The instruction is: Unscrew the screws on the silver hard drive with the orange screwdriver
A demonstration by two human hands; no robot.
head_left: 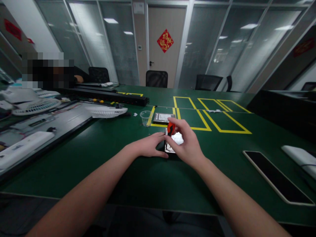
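A silver hard drive (170, 148) lies on the green table in front of me. My left hand (153, 144) grips its left side, with the thumb near the close edge and the fingers near the far one. Between the fingertips of my right hand (189, 142) is the red-and-black handle of a screwdriver (170, 128), upright over the drive. The screwdriver's tip is hidden. A second hard drive (163, 118) with a white label rests just beyond, and a clear plastic cup (146, 119) stands to its left.
Opened panels with circuit parts (66, 118), a white power strip (27, 148) and fan parts (106, 112) fill the left. A phone-like tablet (276, 176) and a white device (300, 159) lie at right. Yellow tape (230, 121) outlines boxes. Another person sits at far left.
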